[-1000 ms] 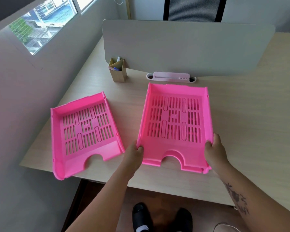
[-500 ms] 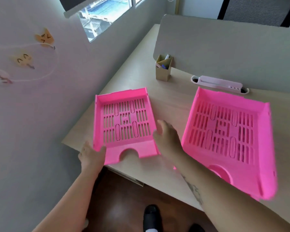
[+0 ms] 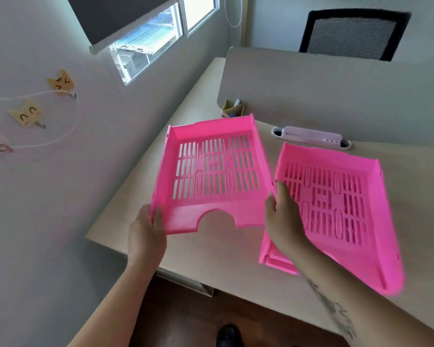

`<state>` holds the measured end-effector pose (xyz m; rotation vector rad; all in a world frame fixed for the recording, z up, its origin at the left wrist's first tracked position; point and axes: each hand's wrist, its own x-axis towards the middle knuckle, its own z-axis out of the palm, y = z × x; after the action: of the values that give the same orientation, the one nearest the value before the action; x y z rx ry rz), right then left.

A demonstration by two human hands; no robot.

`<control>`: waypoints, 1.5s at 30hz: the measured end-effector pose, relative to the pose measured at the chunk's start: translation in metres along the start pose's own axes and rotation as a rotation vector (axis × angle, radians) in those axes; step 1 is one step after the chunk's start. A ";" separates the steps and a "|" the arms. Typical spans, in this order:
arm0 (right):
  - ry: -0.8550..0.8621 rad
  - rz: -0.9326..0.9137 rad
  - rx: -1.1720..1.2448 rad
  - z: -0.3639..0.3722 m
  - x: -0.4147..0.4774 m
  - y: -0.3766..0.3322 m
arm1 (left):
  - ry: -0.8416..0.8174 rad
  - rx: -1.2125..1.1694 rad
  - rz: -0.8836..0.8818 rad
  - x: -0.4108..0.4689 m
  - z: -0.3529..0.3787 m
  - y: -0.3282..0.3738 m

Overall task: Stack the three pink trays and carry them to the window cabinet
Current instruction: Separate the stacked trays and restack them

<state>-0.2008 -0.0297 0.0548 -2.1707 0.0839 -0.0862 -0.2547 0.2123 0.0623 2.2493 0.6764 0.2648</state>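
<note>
A single pink slotted tray (image 3: 213,171) is lifted off the desk, tilted, with its notched front edge toward me. My left hand (image 3: 147,234) grips its front left corner. My right hand (image 3: 283,216) grips its right side wall. To the right, a stack of pink trays (image 3: 336,204) lies on the wooden desk (image 3: 223,256); a second tray's edge shows under the top one at the front left. My right forearm crosses over the stack's front left corner.
A grey divider panel (image 3: 336,96) stands along the back of the desk, with a cardboard pen holder (image 3: 232,110) and a pale plastic organiser (image 3: 311,136) at its foot. The wall with cat-shaped hooks (image 3: 60,83) and a window (image 3: 156,43) is on the left. A black chair (image 3: 353,33) stands behind the divider.
Both hands left the right stack and took hold of the left tray. That tray has risen off the desk and moved right, toward the stack. The camera turned left.
</note>
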 end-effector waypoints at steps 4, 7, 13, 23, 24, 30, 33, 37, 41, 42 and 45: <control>0.161 0.036 -0.006 -0.074 -0.018 0.034 | -0.145 -0.112 0.119 -0.033 0.045 0.049; 0.257 0.088 -0.058 -0.117 -0.035 0.062 | -0.249 -0.156 0.160 -0.061 0.081 0.072; 0.320 0.212 -0.057 -0.156 -0.073 0.099 | -0.376 -0.173 0.185 -0.102 0.118 0.092; 0.342 0.237 -0.026 -0.170 -0.082 0.126 | -0.369 -0.184 0.195 -0.123 0.134 0.098; 0.331 0.258 -0.023 -0.169 -0.082 0.130 | -0.376 -0.174 0.195 -0.123 0.136 0.098; 0.297 0.321 -0.019 -0.160 -0.082 0.139 | -0.428 -0.140 0.216 -0.109 0.138 0.098; 0.309 0.347 -0.023 -0.160 -0.084 0.141 | -0.479 -0.169 0.225 -0.103 0.136 0.094; 0.329 0.353 0.000 -0.161 -0.084 0.135 | -0.514 -0.211 0.211 -0.104 0.139 0.085; 0.282 0.416 0.101 -0.164 -0.069 0.137 | -0.553 -0.277 0.141 -0.101 0.146 0.083; 0.270 0.449 0.155 -0.164 -0.066 0.140 | -0.567 -0.311 0.112 -0.100 0.148 0.083; 0.242 0.568 0.356 -0.162 -0.068 0.151 | -0.673 -0.476 -0.002 -0.098 0.155 0.079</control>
<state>-0.2874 -0.2409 0.0199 -1.7037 0.7589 -0.0327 -0.2471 0.0191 0.0142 1.7188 0.2180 -0.3014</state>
